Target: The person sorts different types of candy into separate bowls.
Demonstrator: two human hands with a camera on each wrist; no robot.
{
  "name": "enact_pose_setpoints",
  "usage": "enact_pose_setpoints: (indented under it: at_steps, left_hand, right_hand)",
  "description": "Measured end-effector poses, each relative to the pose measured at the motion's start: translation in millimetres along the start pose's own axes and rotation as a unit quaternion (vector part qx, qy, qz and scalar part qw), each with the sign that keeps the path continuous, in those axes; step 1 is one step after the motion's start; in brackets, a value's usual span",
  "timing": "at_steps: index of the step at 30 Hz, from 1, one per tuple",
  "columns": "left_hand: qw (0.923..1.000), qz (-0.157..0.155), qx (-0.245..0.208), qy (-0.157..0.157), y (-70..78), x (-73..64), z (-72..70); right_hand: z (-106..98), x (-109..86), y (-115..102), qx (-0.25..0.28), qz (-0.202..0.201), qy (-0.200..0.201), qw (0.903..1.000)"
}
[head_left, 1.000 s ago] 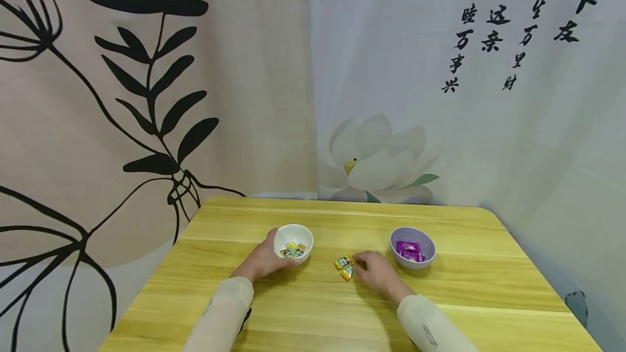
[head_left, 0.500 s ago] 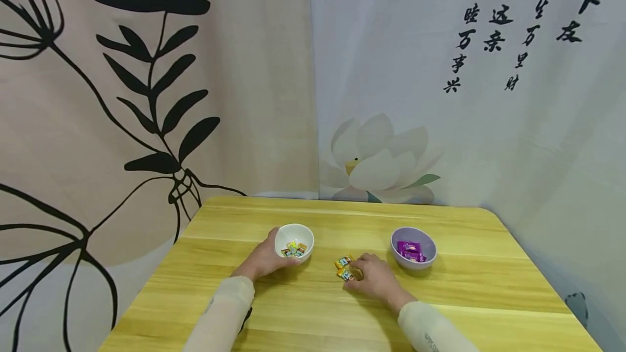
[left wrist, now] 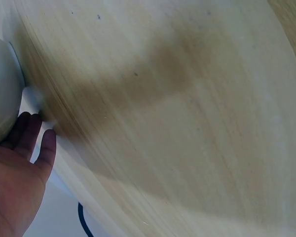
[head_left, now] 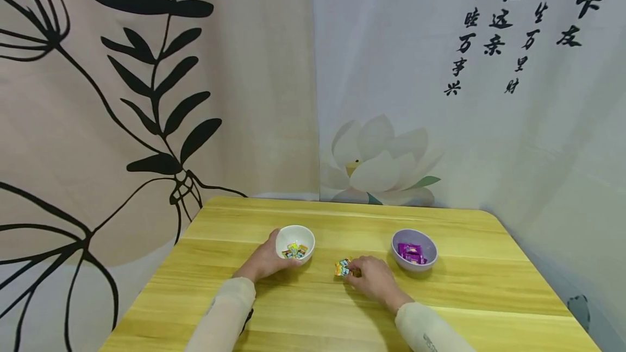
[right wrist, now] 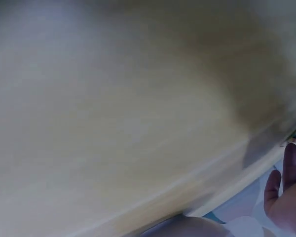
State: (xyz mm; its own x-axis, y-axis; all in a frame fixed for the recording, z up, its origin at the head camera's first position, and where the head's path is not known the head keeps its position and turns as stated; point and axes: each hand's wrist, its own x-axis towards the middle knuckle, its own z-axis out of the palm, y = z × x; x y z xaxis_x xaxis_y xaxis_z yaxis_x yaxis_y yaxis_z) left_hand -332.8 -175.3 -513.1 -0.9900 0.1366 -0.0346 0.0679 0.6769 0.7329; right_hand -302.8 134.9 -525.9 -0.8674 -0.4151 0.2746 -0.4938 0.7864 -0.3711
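On the left, my left hand [head_left: 263,261] grips a small white bowl [head_left: 309,239], thumb at the far rim and fingers along the near side. The bowl leans a little toward me, and several yellow wrapped candies [head_left: 295,251] lie in it. In the left wrist view, the bowl's outer wall [left wrist: 2,89] rests against the fingers. My right hand [head_left: 375,278] is at the middle of the table, its thumb and fingertips pinching yellow wrapped candies [head_left: 343,268] there, partly hidden behind the fingers. In the right wrist view, only part of this hand [right wrist: 291,197] shows at the right edge.
A purple bowl [head_left: 426,238] with purple wrapped candies [head_left: 411,252] stands just beyond and right of my right hand. The wooden table [head_left: 313,314] ends at a far edge before a printed curtain [head_left: 264,96].
The right thumb has moved in to the near side of the candies, and the two candies have been drawn together at the fingertips. The left hand and white bowl stay in place.
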Motion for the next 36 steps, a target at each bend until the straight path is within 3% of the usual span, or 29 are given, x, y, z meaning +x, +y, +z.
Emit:
enact_pose_setpoints:
  at_steps: [7, 16, 24, 29, 36]
  left_hand:
    - [1.0000, 0.005, 0.002, 0.001, 4.3, -3.3, -1.3]
    - [0.9999, 0.007, -0.011, -0.004, 1.4, -2.6, -0.5]
    - [0.9997, 0.015, -0.013, -0.014, 2.4, -3.2, 1.1]
    - [0.9997, 0.014, -0.010, -0.020, 3.4, -3.9, 0.9]
    - [0.9998, 0.014, -0.012, -0.008, -0.6, -2.5, -2.2]
  right_hand:
    - [-6, 24.6, -22, 0.054, 0.022, 0.029, 0.9979]
    - [-8, 60.9, -59, 0.047, 0.006, 0.061, 0.9970]
    - [-2, 78.6, -85, 0.046, -0.004, 0.036, 0.9983]
    - [1, 81.5, -90, 0.066, 0.003, 0.014, 0.9977]
    - [-3, 77.6, -78, 0.071, 0.015, 0.024, 0.9971]
